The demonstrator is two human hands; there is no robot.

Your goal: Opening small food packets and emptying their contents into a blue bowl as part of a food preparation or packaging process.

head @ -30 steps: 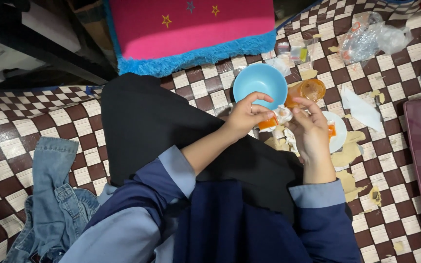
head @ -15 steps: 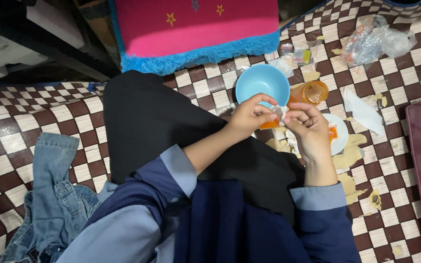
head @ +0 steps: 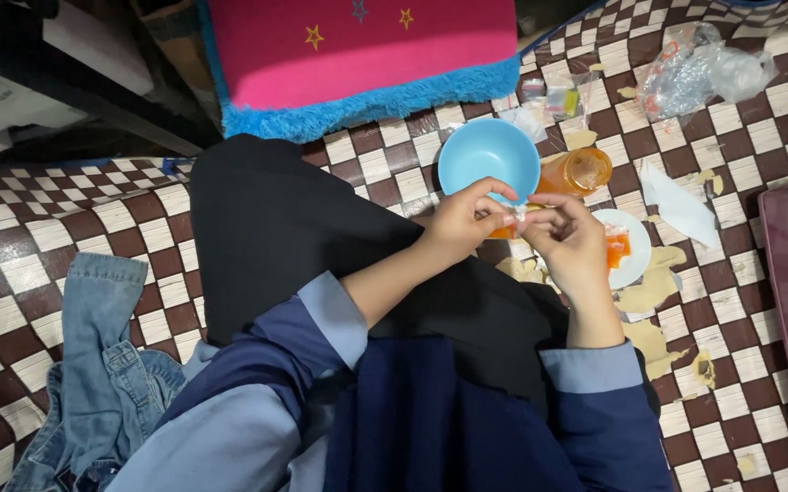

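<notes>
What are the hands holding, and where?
Both hands, left hand and right hand, pinch a small whitish scrap by its edges; what it is cannot be told.

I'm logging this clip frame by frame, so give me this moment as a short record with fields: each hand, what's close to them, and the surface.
left hand: fingers pinch a small whitish piece together with the other hand; what it is cannot be told
right hand: fingers meet the left at that piece
blue bowl: just beyond the hands, looks empty
orange jar: lying beside the bowl
white plate: right of the hands, holds orange bits
floor: brown and white checks, peel scraps scattered
pink cushion: beyond the bowl
denim garment: on the left
</notes>
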